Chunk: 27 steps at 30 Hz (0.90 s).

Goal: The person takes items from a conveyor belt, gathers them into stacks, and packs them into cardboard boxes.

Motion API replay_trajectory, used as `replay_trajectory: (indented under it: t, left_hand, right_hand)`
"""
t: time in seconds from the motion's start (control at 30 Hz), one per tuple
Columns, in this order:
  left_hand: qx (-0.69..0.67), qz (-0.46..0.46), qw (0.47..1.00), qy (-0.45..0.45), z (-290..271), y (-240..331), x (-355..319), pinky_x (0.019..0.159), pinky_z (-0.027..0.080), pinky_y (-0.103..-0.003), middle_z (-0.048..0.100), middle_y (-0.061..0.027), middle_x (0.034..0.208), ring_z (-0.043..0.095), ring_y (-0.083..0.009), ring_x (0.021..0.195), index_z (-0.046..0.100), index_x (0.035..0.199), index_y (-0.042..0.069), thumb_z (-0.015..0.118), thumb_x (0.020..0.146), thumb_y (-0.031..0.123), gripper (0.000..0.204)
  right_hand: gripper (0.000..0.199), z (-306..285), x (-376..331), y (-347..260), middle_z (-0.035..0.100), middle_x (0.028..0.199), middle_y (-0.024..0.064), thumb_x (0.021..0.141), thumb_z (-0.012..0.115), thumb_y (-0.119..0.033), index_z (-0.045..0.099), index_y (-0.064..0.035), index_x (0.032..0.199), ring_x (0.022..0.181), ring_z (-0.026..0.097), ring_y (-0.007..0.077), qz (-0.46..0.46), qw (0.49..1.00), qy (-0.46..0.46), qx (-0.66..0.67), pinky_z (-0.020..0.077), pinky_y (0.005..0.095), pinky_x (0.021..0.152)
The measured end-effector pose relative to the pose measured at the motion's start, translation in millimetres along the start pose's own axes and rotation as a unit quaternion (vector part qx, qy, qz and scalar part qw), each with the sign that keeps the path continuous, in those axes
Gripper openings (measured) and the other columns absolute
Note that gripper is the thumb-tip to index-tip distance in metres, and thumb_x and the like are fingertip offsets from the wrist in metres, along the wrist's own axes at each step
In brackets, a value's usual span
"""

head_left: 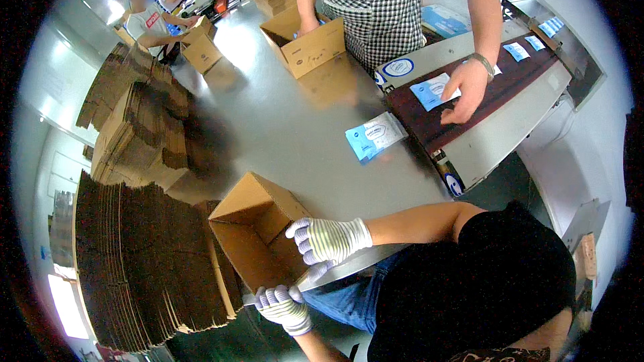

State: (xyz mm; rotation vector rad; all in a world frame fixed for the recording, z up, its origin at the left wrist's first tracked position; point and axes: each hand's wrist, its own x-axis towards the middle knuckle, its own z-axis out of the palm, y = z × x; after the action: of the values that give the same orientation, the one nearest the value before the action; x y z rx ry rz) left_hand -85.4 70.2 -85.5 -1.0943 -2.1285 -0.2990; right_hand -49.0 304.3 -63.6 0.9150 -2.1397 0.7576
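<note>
A: Far left, stacks of flattened cartons (141, 261). Just right of them, open cardboard box (251, 228) tipped on its side at the near edge of the grey surface (288, 127).

B: Left hand (282, 305), gloved, below the box, curled shut around its lower flap edge. Right hand (325, 240), gloved, pressed on the box's right wall, fingers bent over the rim, forearm stretched in from the right.

A: Farther right, blue packets (374, 135); a co-worker's hand (466, 90) on a conveyor (496, 104).

Matt brown cardboard box (251, 228), knitted cloth gloves, smooth grey metal table (288, 127)
</note>
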Motion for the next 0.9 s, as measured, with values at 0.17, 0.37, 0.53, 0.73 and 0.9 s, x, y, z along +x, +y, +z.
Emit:
replay_trajectory:
  t: [0.17,0.37,0.53,0.73,0.9]
  left_hand:
    - [0.027,-0.091,0.991,0.098,22.8,14.8,6.2,0.076,0.042,-0.045,0.048,-0.0102,0.069,0.052,-0.0320,0.075,0.043,0.068,0.009,0.043,0.087,0.018,0.021]
    - [0.014,-0.084,0.993,0.087,19.4,14.5,5.1,0.077,0.042,-0.045,0.047,-0.0105,0.068,0.052,-0.0323,0.077,0.041,0.067,0.009,0.044,0.086,0.019,0.022]
    - [0.021,-0.071,0.993,0.093,21.9,16.0,7.2,0.077,0.044,-0.044,0.041,-0.0065,0.068,0.048,-0.0271,0.072,0.043,0.076,0.013,0.044,0.082,0.011,0.006]
    - [0.040,-0.076,0.991,0.105,22.8,25.4,8.7,0.081,0.044,-0.044,0.040,-0.0066,0.067,0.048,-0.0270,0.072,0.043,0.076,0.012,0.042,0.085,0.013,0.009]
    - [0.038,-0.076,0.991,0.101,19.5,33.4,14.1,0.082,0.044,-0.044,0.040,-0.0066,0.067,0.048,-0.0266,0.071,0.043,0.076,0.011,0.042,0.086,0.012,0.010]
  right_hand:
    - [0.036,18.5,-6.3,2.7,0.045,0.062,0.0048,0.074,0.064,-0.039,0.048,-0.0102,0.058,0.067,0.048,0.0263,0.005,0.996,0.093,0.015,0.0422,0.0466,0.091]
    - [0.032,23.9,-7.7,4.3,0.044,0.064,0.0056,0.074,0.065,-0.035,0.050,-0.0099,0.062,0.071,0.048,0.0266,-0.002,0.994,0.110,0.017,0.0419,0.0477,0.091]
    - [0.028,25.4,-10.0,8.2,0.045,0.065,0.0047,0.073,0.066,-0.031,0.051,-0.0101,0.063,0.070,0.048,0.0261,-0.003,0.995,0.095,0.008,0.0425,0.0474,0.091]
    - [0.025,22.0,-16.6,9.5,0.046,0.067,0.0043,0.073,0.067,-0.030,0.053,-0.0105,0.065,0.070,0.049,0.0257,-0.012,0.994,0.110,0.015,0.0427,0.0474,0.091]
    - [0.025,18.3,-20.4,10.0,0.047,0.067,0.0041,0.073,0.068,-0.029,0.054,-0.0104,0.066,0.071,0.049,0.0255,-0.014,0.993,0.113,0.021,0.0426,0.0475,0.091]
